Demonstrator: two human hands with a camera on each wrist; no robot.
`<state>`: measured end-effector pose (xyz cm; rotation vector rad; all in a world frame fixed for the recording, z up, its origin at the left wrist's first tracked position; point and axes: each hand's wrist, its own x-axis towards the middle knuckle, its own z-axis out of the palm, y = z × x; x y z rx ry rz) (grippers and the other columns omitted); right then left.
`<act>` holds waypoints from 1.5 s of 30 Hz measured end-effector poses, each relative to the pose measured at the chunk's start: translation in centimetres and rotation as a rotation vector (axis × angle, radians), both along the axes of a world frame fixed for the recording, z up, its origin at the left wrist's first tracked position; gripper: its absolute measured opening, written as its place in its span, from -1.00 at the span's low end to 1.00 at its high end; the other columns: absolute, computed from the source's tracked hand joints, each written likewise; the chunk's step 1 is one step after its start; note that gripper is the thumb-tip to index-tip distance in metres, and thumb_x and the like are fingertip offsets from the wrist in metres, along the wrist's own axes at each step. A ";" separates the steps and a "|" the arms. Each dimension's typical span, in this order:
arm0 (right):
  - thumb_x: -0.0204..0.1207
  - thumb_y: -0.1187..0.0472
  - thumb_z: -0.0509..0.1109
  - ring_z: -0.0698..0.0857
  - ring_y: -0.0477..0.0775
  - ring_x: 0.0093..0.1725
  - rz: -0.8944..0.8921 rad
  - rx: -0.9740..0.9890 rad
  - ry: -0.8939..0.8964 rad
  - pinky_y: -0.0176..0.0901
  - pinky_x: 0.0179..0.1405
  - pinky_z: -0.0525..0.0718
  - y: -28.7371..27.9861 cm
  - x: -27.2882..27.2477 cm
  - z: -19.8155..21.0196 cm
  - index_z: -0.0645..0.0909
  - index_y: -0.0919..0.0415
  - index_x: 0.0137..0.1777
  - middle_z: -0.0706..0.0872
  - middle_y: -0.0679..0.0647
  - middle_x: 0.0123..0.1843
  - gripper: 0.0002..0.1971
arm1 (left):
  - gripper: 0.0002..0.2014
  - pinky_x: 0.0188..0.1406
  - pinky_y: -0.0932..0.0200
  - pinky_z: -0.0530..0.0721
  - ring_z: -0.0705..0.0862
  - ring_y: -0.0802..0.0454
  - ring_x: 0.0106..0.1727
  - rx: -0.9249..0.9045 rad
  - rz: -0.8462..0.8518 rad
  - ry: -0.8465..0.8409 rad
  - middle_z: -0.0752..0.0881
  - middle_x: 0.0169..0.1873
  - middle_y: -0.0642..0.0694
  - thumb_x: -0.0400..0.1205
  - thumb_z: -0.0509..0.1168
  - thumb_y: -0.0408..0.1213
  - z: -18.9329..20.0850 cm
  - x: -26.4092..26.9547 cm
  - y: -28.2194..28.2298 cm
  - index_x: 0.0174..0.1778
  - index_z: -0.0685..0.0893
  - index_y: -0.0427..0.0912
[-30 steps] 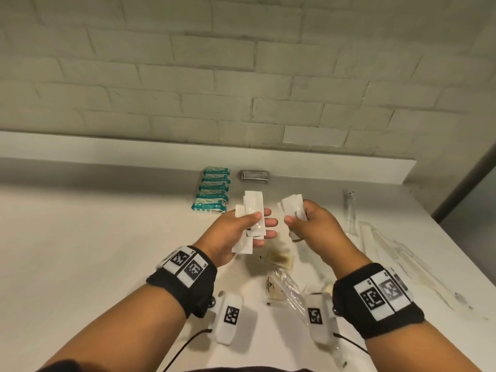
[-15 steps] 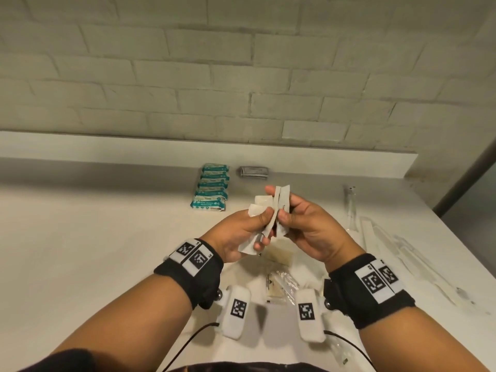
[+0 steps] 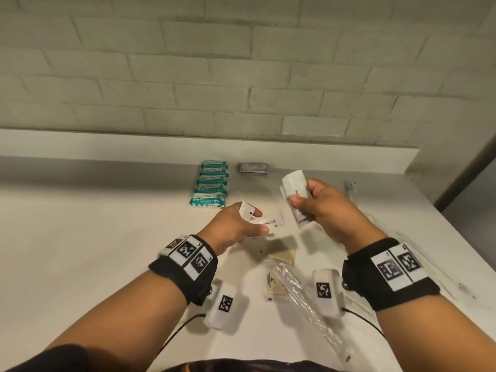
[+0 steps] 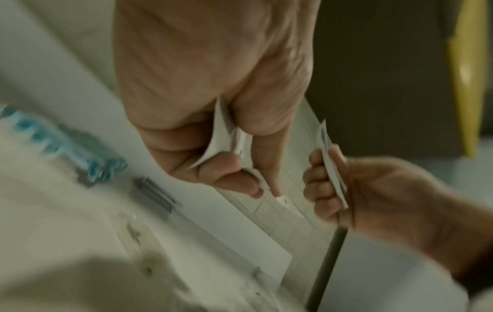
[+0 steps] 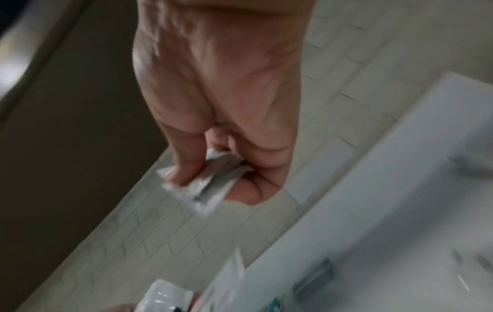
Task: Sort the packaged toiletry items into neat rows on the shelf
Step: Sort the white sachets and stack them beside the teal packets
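Hands have split apart since 0.5 s ago. Left hand point(image 3: 239, 224) pinches a white sachet point(image 3: 269, 222) marked "toothpaste"; right hand point(image 3: 322, 210) grips a bundle of sachets point(image 3: 294, 187), both above desk point(image 3: 80, 237) mid. Teal wipe packs point(image 3: 210, 187) in a row + grey packets point(image 3: 253, 167) at back edge.

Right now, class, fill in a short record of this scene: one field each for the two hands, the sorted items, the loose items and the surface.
left hand: holds white toothpaste sachets above the counter
right hand: grips a bunch of white sachets, raised
sorted items: teal wipe packs in one row near the back; small grey packets stacked beside them
loose items: clear wrapped pieces near the wrists, more clear wrappers at the right
surface: white counter below a brick wall
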<state>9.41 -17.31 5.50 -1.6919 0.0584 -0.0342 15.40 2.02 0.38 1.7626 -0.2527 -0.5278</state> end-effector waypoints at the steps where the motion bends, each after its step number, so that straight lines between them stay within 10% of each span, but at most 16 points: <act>1: 0.58 0.37 0.36 0.68 -0.01 -0.24 0.040 -0.117 0.003 -0.29 -0.33 0.64 0.1 0.1 0.5 0.59 0.26 0.18 0.71 0.12 -0.13 -0.81 | -0.61 -0.55 0.34 0.47 0.59 0.08 -0.40 0.063 0.004 -0.050 0.73 -0.25 -0.06 0.34 0.62 -0.33 0.2 0.2 0.0 0.02 0.65 -0.14; 6: 0.55 0.16 0.41 0.66 0.07 -0.03 0.257 -0.766 0.065 -0.01 -0.10 0.68 1.9 1.0 0.9 0.54 0.16 0.11 0.65 0.13 0.04 -0.81 | -0.49 -0.57 0.33 0.46 0.58 0.15 -0.38 -0.129 -0.046 -0.082 0.70 -0.24 -0.05 0.34 0.58 -0.50 0.8 0.9 -0.5 0.18 0.59 -0.23; 9: 0.53 0.20 0.45 0.70 0.09 -0.07 0.169 -0.586 0.081 -0.01 -0.19 0.70 2.5 1.0 -0.6 0.43 0.07 0.26 0.68 0.07 -0.01 -0.64 | -0.58 -0.55 0.29 0.45 0.59 0.13 -0.34 -0.230 -0.026 -0.031 0.68 -0.18 -0.12 0.48 0.46 -0.51 1.0 1.0 -0.4 0.25 0.58 -0.29; 14: 0.53 0.15 0.45 0.75 0.14 -0.05 -0.021 -0.417 0.087 0.09 -0.02 0.73 1.9 1.2 -3.0 0.57 0.13 0.19 0.76 0.09 -0.01 -0.73 | -0.55 -0.50 0.23 0.26 0.41 0.13 -0.45 -0.347 0.155 0.297 0.65 -0.31 -0.02 0.74 -0.01 0.10 0.4 1.1 0.4 0.18 0.60 -0.17; 18: 0.57 0.16 0.40 0.76 0.28 -0.08 -0.125 -0.134 0.112 0.29 -0.05 0.78 1.4 1.3 -3.5 0.55 0.24 0.19 0.73 0.24 -0.02 -0.74 | -0.82 -0.45 0.31 0.62 0.63 0.15 -0.48 -0.510 0.194 0.280 0.60 -0.28 -0.17 0.69 0.10 -0.51 0.2 1.1 0.5 0.00 0.59 -0.23; 21: 0.60 0.22 0.38 0.76 0.31 -0.07 -0.129 -0.072 0.097 0.21 -0.05 0.75 1.2 1.2 -3.5 0.56 0.25 0.15 0.74 0.29 -0.03 -0.82 | -0.78 -0.14 0.17 0.71 0.71 0.03 -0.18 -0.463 0.221 0.160 0.71 -0.14 -0.14 0.63 0.22 -0.60 -0.3 0.9 0.3 0.03 0.61 -0.21; 28: 0.60 0.33 0.36 0.70 -0.02 -0.12 0.206 -0.303 0.016 -0.15 -0.10 0.66 1.4 1.2 -0.3 0.59 0.01 0.03 0.72 0.01 -0.08 -0.83 | -0.59 -0.15 0.34 0.66 0.76 0.15 -0.21 0.004 -0.056 -0.177 0.79 -0.20 -0.08 0.40 0.58 -0.35 -0.4 1.1 0.5 0.15 0.74 -0.03; 32: 0.60 0.35 0.36 0.70 -0.03 -0.15 0.289 -0.289 0.048 -0.17 -0.20 0.69 3.0 1.3 0.2 0.55 0.11 0.24 0.71 0.01 -0.07 -0.74 | -0.58 -0.38 0.19 0.68 0.71 -0.04 -0.23 -0.228 0.074 -0.129 0.73 -0.14 -0.26 0.47 0.49 -0.46 1.3 1.5 0.0 0.14 0.58 0.00; 34: 0.62 0.37 0.31 0.71 0.04 -0.20 0.153 -0.074 0.028 -0.16 -0.35 0.71 3.7 1.3 -0.6 0.44 0.25 0.39 0.70 0.14 -0.05 -0.65 | -0.65 -0.45 0.24 0.69 0.68 0.02 -0.36 -0.522 0.147 0.063 0.73 -0.28 -0.12 0.56 0.39 -0.20 2.3 1.4 0.0 0.23 0.52 -0.12; 37: 0.64 0.33 0.30 0.73 0.16 -0.18 0.007 0.135 0.015 0.02 -0.38 0.73 4.6 1.0 -1.7 0.35 0.25 0.43 0.68 0.24 0.02 -0.62 | -0.42 -0.16 0.13 0.74 0.72 0.03 -0.20 -0.692 0.120 0.183 0.74 -0.15 -0.11 0.48 0.21 0.19 2.1 1.0 -0.1 0.31 0.53 -0.11; 39: 0.62 0.32 0.33 0.74 0.19 -0.07 0.051 0.153 0.041 0.05 -0.33 0.72 5.3 0.8 -2.2 0.26 0.09 0.53 0.67 0.17 0.18 -0.48 | -0.57 -0.13 -0.05 0.67 0.72 -0.07 -0.15 -0.587 0.033 0.156 0.71 -0.06 -0.19 0.55 0.31 0.10 1.4 0.1 -0.5 0.21 0.64 -0.11; 42: 0.61 0.21 0.37 0.73 0.07 -0.01 0.113 -0.100 0.074 -0.25 -0.40 0.69 6.1 0.8 -2.6 -0.17 -0.25 0.67 0.42 -0.06 0.54 -0.14 | -0.65 -0.42 0.03 0.58 0.64 -0.15 -0.43 -0.511 0.075 0.283 0.63 -0.16 -0.35 0.57 0.36 -0.13 1.3 -0.9 -1.8 0.17 0.68 -0.30; 45: 0.52 -0.07 0.43 0.70 -0.02 0.09 0.016 -0.523 0.007 -0.14 -0.14 0.71 6.0 0.6 -2.0 -0.23 -0.28 0.65 0.50 -0.10 0.48 -0.06 | -0.83 -0.54 0.13 0.66 0.68 -0.07 -0.50 -0.581 0.197 0.292 0.63 -0.34 -0.20 0.72 0.17 -0.32 1.9 -1.0 -2.1 0.13 0.62 -0.25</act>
